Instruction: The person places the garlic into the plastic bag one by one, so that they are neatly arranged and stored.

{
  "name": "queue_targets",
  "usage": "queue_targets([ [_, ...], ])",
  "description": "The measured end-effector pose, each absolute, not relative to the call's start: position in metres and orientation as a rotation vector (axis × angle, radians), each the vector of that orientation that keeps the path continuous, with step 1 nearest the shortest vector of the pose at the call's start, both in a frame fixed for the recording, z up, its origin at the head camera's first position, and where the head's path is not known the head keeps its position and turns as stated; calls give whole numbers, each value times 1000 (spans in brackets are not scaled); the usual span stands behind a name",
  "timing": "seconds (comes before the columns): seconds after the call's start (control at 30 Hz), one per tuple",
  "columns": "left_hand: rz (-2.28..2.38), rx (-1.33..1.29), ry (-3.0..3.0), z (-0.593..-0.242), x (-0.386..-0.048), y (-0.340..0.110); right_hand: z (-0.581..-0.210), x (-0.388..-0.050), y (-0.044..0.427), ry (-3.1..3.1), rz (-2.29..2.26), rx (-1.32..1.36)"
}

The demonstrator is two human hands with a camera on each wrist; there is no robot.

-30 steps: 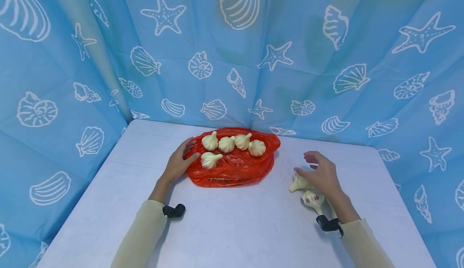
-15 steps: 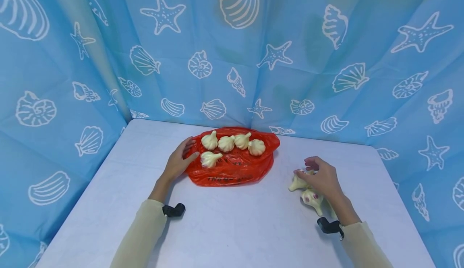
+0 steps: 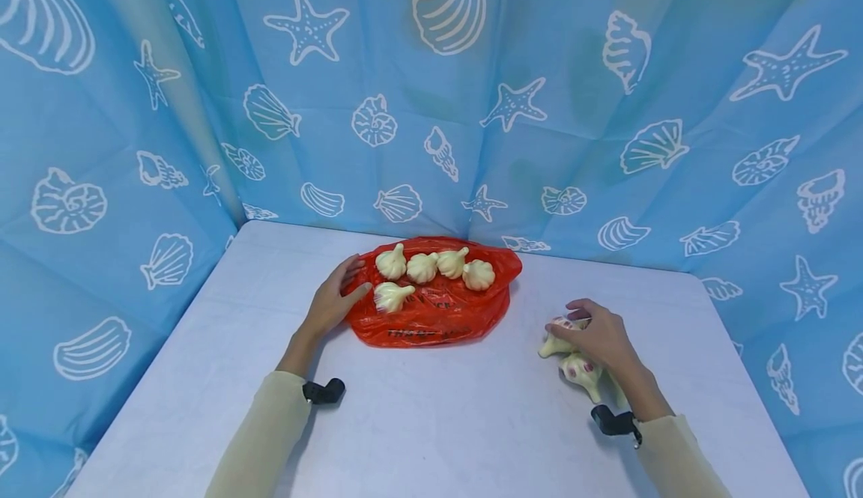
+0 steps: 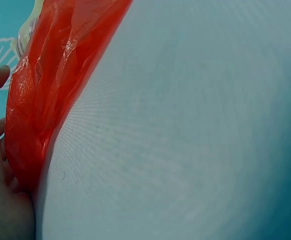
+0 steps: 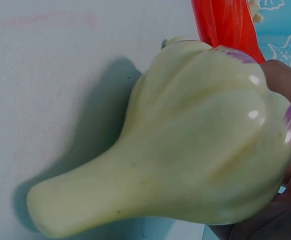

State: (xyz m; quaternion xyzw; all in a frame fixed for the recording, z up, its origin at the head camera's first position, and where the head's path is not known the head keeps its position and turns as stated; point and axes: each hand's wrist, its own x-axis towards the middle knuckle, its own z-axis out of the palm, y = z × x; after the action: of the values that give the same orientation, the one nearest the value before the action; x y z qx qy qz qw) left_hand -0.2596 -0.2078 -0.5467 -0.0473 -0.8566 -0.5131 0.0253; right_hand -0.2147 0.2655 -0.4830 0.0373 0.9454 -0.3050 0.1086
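My left hand (image 3: pixel 330 302) holds the left side of a red plastic bag (image 3: pixel 421 320), its fingers and thumb about the edge. In the left wrist view, the bag (image 4: pixel 48 85) partly hides the fingers. Several pale garlic bulbs (image 3: pixel 451 263) lie in the bag's mouth; one bulb (image 3: pixel 391 297) is near the left thumb. To the right, my right hand (image 3: pixel 603 339) has thumb and fingers curved round a garlic bulb with purple marks (image 3: pixel 556 343). A second marked garlic bulb (image 3: pixel 581 375) lies below it, large in the right wrist view, and a further pale piece shows partly under the wrist.
A white-covered table (image 3: pixel 445 415) bears everything. Blue shell-print curtains (image 3: pixel 438 93) close in its back and sides. Dark wrist cameras (image 3: pixel 325 391) stick out inward from both wrists.
My right hand has come down and slightly nearer, closing in on the far garlic bulb. The left hand, the bag and the bulbs in it stay as they were.
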Motion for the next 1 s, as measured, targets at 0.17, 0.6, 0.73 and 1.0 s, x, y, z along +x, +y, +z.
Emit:
queue_targets([
  [0.17, -1582, -144, -2650, -547, -260, -208, -482, -215, 265, 2762, -856, 111],
  [0.6, -1590, -144, -2641, -545, -258, -208, -479, -226, 258, 3041, -994, 157],
  [0.73, -1589, -129, -2646, -545, -258, -207, -476, -231, 251, 3096, -926, 86],
  [1.0, -1597, -129, -2647, -544, -260, -206, -480, -229, 248, 3101, -613, -149],
])
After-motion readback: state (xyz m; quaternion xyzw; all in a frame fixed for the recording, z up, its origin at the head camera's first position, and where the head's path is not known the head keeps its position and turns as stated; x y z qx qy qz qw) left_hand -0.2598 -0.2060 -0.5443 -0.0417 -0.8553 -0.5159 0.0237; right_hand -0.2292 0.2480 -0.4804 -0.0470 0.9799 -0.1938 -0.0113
